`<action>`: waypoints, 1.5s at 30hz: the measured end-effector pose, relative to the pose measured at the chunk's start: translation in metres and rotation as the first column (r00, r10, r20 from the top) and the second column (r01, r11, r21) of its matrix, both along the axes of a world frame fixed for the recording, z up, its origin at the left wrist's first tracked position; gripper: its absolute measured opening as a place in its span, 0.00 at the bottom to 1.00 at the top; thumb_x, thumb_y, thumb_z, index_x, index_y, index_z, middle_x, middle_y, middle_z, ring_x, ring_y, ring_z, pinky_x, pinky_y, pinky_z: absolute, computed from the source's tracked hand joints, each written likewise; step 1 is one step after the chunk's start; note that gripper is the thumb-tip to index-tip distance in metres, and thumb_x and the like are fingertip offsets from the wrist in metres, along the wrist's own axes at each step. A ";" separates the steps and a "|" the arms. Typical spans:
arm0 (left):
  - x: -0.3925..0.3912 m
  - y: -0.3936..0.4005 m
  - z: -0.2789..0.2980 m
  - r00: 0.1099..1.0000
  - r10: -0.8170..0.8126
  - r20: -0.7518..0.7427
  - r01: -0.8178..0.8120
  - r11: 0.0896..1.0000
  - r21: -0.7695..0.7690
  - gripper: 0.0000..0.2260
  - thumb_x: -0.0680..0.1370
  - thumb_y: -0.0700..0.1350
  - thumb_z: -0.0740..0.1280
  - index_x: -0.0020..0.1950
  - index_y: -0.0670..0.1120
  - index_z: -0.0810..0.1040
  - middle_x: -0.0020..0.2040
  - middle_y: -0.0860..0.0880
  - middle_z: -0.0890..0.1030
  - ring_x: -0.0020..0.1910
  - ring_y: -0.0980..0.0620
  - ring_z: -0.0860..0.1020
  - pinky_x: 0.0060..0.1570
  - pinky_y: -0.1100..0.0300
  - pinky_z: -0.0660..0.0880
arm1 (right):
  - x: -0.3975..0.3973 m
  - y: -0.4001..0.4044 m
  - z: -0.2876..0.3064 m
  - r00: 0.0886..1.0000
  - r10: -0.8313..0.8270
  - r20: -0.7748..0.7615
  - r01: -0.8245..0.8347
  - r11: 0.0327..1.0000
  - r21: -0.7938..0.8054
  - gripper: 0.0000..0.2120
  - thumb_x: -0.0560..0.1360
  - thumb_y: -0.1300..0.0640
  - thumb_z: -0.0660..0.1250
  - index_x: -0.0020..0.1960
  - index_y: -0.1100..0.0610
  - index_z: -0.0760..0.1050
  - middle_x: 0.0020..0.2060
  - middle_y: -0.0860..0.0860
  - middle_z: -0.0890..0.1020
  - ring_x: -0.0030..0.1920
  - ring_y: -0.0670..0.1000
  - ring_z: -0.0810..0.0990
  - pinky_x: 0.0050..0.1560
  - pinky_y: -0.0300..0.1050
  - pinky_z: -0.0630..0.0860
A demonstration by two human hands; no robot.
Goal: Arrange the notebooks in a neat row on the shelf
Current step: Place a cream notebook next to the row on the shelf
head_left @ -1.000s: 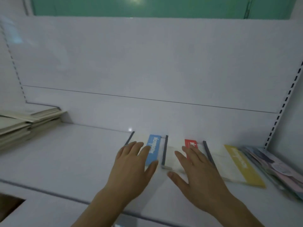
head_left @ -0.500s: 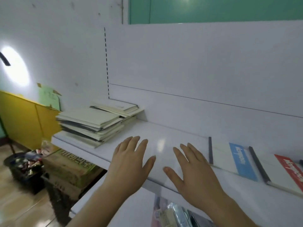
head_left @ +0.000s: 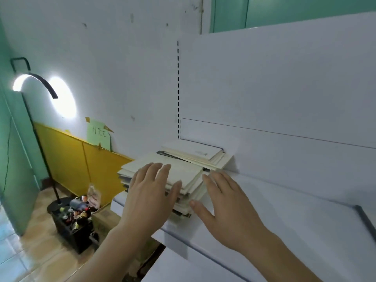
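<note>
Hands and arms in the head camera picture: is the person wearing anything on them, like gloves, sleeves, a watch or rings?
Nothing is worn that the picture shows. The left hand and the right hand are bare, with no gloves, and no rings show on the fingers. Both wrists and forearms are uncovered down to the bottom edge of the picture: no sleeve, watch or bracelet is in view.

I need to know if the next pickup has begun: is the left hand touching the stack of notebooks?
Cannot tell. In the head view the left hand overlaps the stack of notebooks, fingers straight, but neither contact nor a gap shows.
</note>
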State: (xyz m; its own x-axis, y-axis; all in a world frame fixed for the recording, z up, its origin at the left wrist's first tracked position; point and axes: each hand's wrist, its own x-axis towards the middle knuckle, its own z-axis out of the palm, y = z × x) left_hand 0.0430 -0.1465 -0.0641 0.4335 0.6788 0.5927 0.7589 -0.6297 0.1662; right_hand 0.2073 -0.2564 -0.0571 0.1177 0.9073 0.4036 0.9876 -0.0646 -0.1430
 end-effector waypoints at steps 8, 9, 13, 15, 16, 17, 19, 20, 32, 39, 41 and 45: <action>-0.038 0.087 -0.015 0.970 -0.126 -0.207 0.104 0.988 -0.113 0.40 0.74 0.73 0.36 0.74 0.54 0.68 0.75 0.50 0.67 0.77 0.45 0.57 0.77 0.44 0.51 | -0.039 0.066 0.004 0.999 -0.036 -0.007 0.036 0.998 -0.042 0.32 0.78 0.34 0.51 0.74 0.51 0.63 0.73 0.47 0.65 0.72 0.47 0.59 0.73 0.41 0.54; -0.042 0.094 -0.018 0.961 -0.162 -0.224 0.143 0.985 -0.097 0.39 0.75 0.72 0.37 0.73 0.54 0.69 0.73 0.50 0.69 0.76 0.45 0.60 0.75 0.43 0.54 | -0.045 0.067 0.004 0.999 -0.048 0.000 0.048 0.999 -0.015 0.26 0.79 0.37 0.53 0.70 0.51 0.69 0.67 0.46 0.72 0.67 0.46 0.66 0.69 0.39 0.59; -0.055 0.112 -0.021 0.940 -0.292 -0.179 0.289 0.956 -0.044 0.31 0.79 0.69 0.44 0.66 0.53 0.76 0.65 0.51 0.77 0.69 0.46 0.70 0.70 0.43 0.65 | -0.066 0.066 0.007 0.989 -0.110 0.095 0.104 0.992 0.069 0.19 0.80 0.41 0.51 0.50 0.50 0.77 0.42 0.45 0.81 0.44 0.48 0.76 0.46 0.44 0.73; -0.061 0.115 -0.018 0.930 -0.357 -0.087 0.357 0.934 -0.020 0.29 0.80 0.67 0.46 0.67 0.52 0.75 0.67 0.50 0.76 0.72 0.46 0.68 0.71 0.44 0.64 | -0.074 0.063 0.008 0.967 -0.194 0.163 0.171 0.974 0.148 0.21 0.81 0.42 0.47 0.46 0.48 0.77 0.33 0.45 0.78 0.34 0.47 0.74 0.35 0.46 0.73; -0.063 0.114 -0.014 0.927 -0.376 -0.014 0.376 0.927 0.005 0.27 0.81 0.65 0.49 0.69 0.51 0.73 0.70 0.48 0.73 0.74 0.46 0.64 0.72 0.44 0.63 | -0.078 0.060 0.009 0.949 -0.255 0.187 0.211 0.951 0.226 0.21 0.81 0.43 0.48 0.45 0.49 0.77 0.30 0.45 0.77 0.30 0.48 0.73 0.31 0.46 0.73; -0.065 0.112 -0.009 0.919 -0.387 0.074 0.385 0.922 0.034 0.25 0.81 0.63 0.52 0.71 0.50 0.72 0.74 0.45 0.69 0.77 0.44 0.60 0.73 0.43 0.63 | -0.084 0.056 0.012 0.929 -0.315 0.195 0.247 0.919 0.309 0.21 0.81 0.45 0.48 0.44 0.50 0.77 0.28 0.45 0.75 0.27 0.49 0.72 0.27 0.45 0.72; -0.067 0.102 0.003 0.879 -0.412 0.239 0.397 0.911 0.111 0.24 0.81 0.58 0.57 0.72 0.47 0.69 0.76 0.42 0.64 0.78 0.42 0.57 0.72 0.43 0.63 | -0.095 0.048 0.018 0.891 -0.412 0.191 0.294 0.844 0.448 0.19 0.81 0.48 0.51 0.44 0.54 0.77 0.25 0.46 0.74 0.23 0.50 0.71 0.23 0.42 0.69; -0.068 0.095 0.009 0.851 -0.440 0.286 0.422 0.898 0.126 0.24 0.82 0.58 0.57 0.73 0.46 0.68 0.76 0.42 0.64 0.76 0.43 0.59 0.70 0.44 0.65 | -0.101 0.044 0.021 0.873 -0.448 0.193 0.303 0.808 0.505 0.18 0.81 0.49 0.52 0.44 0.55 0.78 0.25 0.48 0.74 0.23 0.51 0.70 0.23 0.42 0.68; -0.053 0.058 0.039 0.575 -0.253 0.778 0.782 0.449 -0.432 0.18 0.82 0.41 0.58 0.68 0.59 0.69 0.55 0.59 0.80 0.51 0.61 0.78 0.53 0.55 0.77 | -0.138 0.041 -0.014 0.962 -0.234 0.141 0.138 0.861 0.489 0.19 0.82 0.52 0.54 0.61 0.59 0.79 0.58 0.51 0.82 0.59 0.48 0.79 0.62 0.46 0.73; -0.084 0.089 0.043 0.562 -0.321 0.762 0.784 0.500 -0.367 0.22 0.84 0.41 0.57 0.70 0.67 0.67 0.60 0.65 0.79 0.59 0.64 0.76 0.55 0.62 0.74 | -0.091 0.049 -0.008 0.922 -0.384 -0.050 0.386 0.920 0.070 0.27 0.81 0.50 0.52 0.78 0.54 0.50 0.76 0.43 0.52 0.76 0.44 0.48 0.70 0.30 0.39; -0.092 0.095 0.042 0.559 -0.287 0.778 0.781 0.497 -0.378 0.23 0.84 0.41 0.57 0.71 0.68 0.67 0.61 0.66 0.78 0.60 0.64 0.76 0.52 0.68 0.73 | -0.087 0.061 -0.009 0.951 -0.309 -0.029 0.309 0.951 -0.008 0.28 0.80 0.48 0.53 0.78 0.55 0.53 0.77 0.45 0.52 0.77 0.46 0.48 0.74 0.37 0.44; -0.109 0.107 0.045 0.570 -0.239 0.786 0.753 0.536 -0.382 0.22 0.84 0.42 0.58 0.67 0.70 0.68 0.57 0.67 0.79 0.56 0.65 0.77 0.44 0.70 0.73 | -0.081 0.072 -0.003 0.960 -0.280 0.002 0.280 0.959 -0.049 0.22 0.79 0.43 0.56 0.69 0.50 0.71 0.68 0.45 0.72 0.67 0.48 0.69 0.68 0.35 0.60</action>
State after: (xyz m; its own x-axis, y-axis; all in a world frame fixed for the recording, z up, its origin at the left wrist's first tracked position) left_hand -0.0659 -0.0394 -0.0191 0.5623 0.7400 0.3692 -0.0963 -0.3848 0.9180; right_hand 0.1260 -0.1842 -0.0602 0.3717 0.8562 0.3589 0.9283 -0.3455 -0.1373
